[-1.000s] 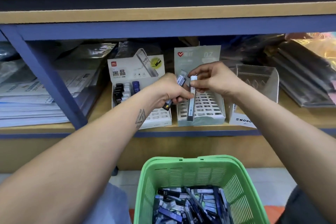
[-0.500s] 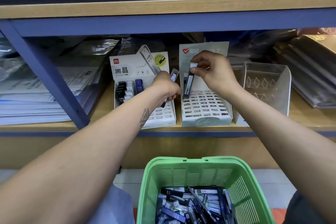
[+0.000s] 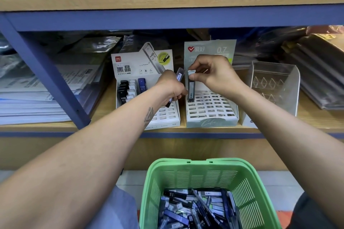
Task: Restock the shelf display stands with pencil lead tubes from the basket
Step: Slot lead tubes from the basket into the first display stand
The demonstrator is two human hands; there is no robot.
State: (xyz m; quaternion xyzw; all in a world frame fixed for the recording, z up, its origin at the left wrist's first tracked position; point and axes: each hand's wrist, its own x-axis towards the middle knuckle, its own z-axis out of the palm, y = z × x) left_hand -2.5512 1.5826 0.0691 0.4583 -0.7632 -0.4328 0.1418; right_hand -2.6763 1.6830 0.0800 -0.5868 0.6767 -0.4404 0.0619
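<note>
Pencil lead tube [image 3: 191, 87], pinched by the right hand [image 3: 214, 75], is entering the centre-frame 0.7 stand [image 3: 212, 115]; left hand [image 3: 172, 89] grips another tube [image 3: 179, 77], probably next to be slotted

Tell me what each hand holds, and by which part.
Right hand pinches a white-capped lead tube by its top cap, over the 0.7 stand. Left hand grips another tube around its lower half.

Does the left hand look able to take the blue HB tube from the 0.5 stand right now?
Probably not yet. The left hand already grips a tube, so its fingers are taken. The blue HB tube stands exposed and close beside the hand, with nothing blocking the way.
</note>
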